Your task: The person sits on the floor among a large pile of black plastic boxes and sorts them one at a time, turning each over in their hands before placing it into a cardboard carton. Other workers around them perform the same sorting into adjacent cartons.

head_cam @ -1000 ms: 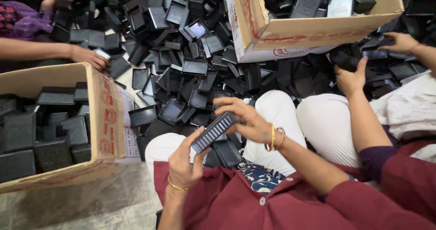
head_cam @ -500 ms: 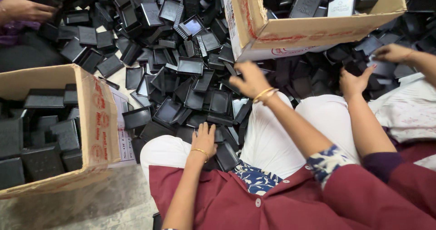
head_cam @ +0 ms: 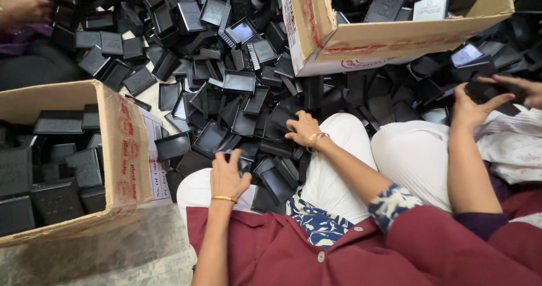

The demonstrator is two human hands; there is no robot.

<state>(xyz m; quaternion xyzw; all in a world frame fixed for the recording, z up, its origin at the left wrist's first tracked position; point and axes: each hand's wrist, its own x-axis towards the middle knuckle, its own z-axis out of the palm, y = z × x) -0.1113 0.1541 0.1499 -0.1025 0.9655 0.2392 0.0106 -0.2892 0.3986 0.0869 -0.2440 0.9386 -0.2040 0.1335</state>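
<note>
Glossy black plastic rectangular trays (head_cam: 237, 83) cover the far floor; brown cardboard boxes (head_cam: 121, 150) bear red print; near, a maroon buttoned garment (head_cam: 271, 246) overlies blue-and-white floral fabric (head_cam: 319, 224).

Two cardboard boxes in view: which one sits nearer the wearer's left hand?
The cardboard box on the left, packed with black cases; the left hand rests just beside it. The other box sits across the pile.

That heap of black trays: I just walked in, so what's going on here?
A seated person has both hands down in the heap of black plastic trays on the floor. The left hand and the right hand each rest on trays by the knees. Cardboard boxes hold more of them. Another person's hand works at the right.
</note>
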